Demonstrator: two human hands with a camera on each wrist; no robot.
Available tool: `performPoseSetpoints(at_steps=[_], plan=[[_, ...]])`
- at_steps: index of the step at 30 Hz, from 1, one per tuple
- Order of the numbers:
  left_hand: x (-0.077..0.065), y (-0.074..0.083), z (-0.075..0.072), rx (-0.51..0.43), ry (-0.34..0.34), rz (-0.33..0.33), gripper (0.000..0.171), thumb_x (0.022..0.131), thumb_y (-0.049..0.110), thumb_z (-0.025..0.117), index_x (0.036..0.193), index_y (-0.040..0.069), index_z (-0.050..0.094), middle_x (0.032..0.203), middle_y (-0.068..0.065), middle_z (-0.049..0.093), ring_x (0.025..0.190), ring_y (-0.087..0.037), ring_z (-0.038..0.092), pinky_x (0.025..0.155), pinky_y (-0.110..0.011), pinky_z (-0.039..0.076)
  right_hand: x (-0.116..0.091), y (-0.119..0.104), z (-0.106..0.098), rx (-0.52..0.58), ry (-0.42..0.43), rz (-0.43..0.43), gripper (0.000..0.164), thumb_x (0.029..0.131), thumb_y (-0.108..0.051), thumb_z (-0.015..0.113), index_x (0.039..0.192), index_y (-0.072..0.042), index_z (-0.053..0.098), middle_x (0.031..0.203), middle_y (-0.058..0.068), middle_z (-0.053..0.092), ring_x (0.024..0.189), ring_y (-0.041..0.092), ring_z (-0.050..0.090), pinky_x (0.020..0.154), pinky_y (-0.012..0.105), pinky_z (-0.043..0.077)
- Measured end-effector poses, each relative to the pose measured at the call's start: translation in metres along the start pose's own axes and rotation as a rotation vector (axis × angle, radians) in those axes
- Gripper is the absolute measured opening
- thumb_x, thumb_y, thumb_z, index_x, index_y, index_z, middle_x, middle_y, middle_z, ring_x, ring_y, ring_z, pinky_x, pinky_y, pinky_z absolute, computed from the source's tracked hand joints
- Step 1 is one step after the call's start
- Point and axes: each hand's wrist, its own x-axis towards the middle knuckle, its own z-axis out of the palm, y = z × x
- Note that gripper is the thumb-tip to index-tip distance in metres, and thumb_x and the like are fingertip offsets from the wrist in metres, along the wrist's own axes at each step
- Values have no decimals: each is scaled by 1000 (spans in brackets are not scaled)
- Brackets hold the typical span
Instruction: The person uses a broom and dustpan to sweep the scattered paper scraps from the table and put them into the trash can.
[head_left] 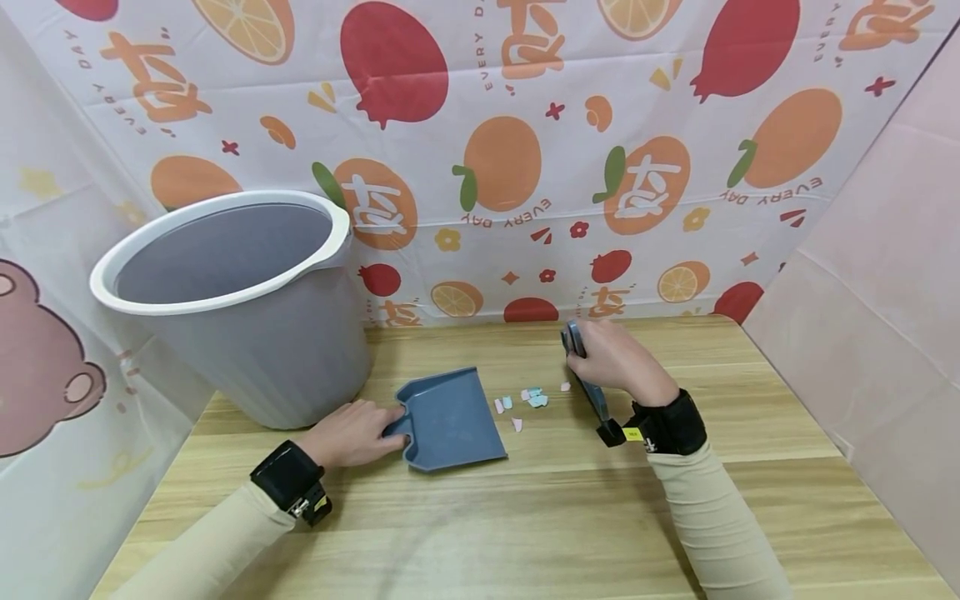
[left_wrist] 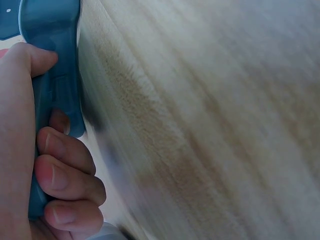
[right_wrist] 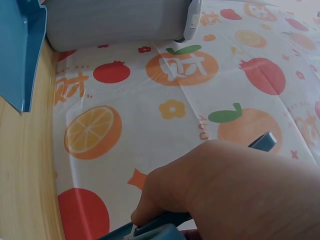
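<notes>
A blue-grey dustpan (head_left: pixel 453 425) lies on the table, its front edge facing the scraps. My left hand (head_left: pixel 356 433) grips its short handle; in the left wrist view the fingers (left_wrist: pixel 70 182) curl round the handle (left_wrist: pixel 60 85). To the right, my right hand (head_left: pixel 618 358) holds a matching blue hand brush (head_left: pixel 596 398) by its handle, part of which shows in the right wrist view as a blue end (right_wrist: pixel 263 141). Its bristles are hidden. Several small pink and light-blue paper scraps (head_left: pixel 537 401) lie between dustpan and brush.
A large grey bin (head_left: pixel 300 358) with a white rim stands at the table's back left, behind my left hand. Fruit-printed cloth (head_left: pixel 480 275) hangs along the back edge of the wooden table (head_left: pixel 480 533). Pale sheets hang at both sides.
</notes>
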Motion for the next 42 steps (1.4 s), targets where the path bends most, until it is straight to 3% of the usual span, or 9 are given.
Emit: performPoseSetpoints(at_steps=[5, 10, 14, 18, 30, 42], plan=[[1, -1, 1, -1, -6, -5, 37, 106, 38, 65, 125, 8, 76, 70, 13, 30, 60, -5, 41, 60, -25, 28, 1, -9, 7, -4, -7, -32, 16, 98, -5, 67, 96, -8, 52, 68, -1, 46, 59, 14, 47, 62, 29, 35], [1, -1, 1, 2, -2, -3, 38, 106, 38, 65, 127, 7, 76, 70, 13, 32, 61, -5, 43, 60, -25, 30, 5, -25, 18, -6, -21, -71, 29, 99, -3, 65, 87, -13, 40, 69, -4, 30, 59, 13, 35, 64, 29, 28], [1, 0, 1, 3, -3, -8, 41, 106, 37, 65, 131, 6, 77, 69, 13, 33, 61, -5, 43, 60, -24, 31, 8, -36, 28, -7, -16, -131, 27, 101, -3, 64, 92, -11, 40, 73, -3, 22, 64, 14, 23, 68, 31, 20], [1, 0, 1, 6, 0, -6, 41, 106, 37, 65, 130, 6, 77, 69, 13, 34, 61, -5, 44, 60, -24, 32, 10, -44, 34, 10, 8, -150, 25, 101, -4, 66, 93, -11, 43, 72, -4, 22, 64, 13, 22, 67, 30, 19], [2, -1, 2, 11, 2, -3, 38, 106, 37, 65, 127, 8, 77, 68, 13, 35, 60, -5, 45, 58, -24, 32, 16, -66, 44, 130, 30, -165, 18, 101, -8, 67, 95, -10, 50, 67, -6, 34, 57, 9, 35, 62, 24, 28], [5, -1, 1, 10, -12, 3, 39, 106, 37, 65, 128, 7, 77, 71, 13, 34, 63, -6, 46, 61, -25, 35, 23, -83, 61, 288, 72, -180, 10, 103, -10, 66, 98, -9, 57, 75, -1, 49, 60, 9, 48, 61, 23, 36]])
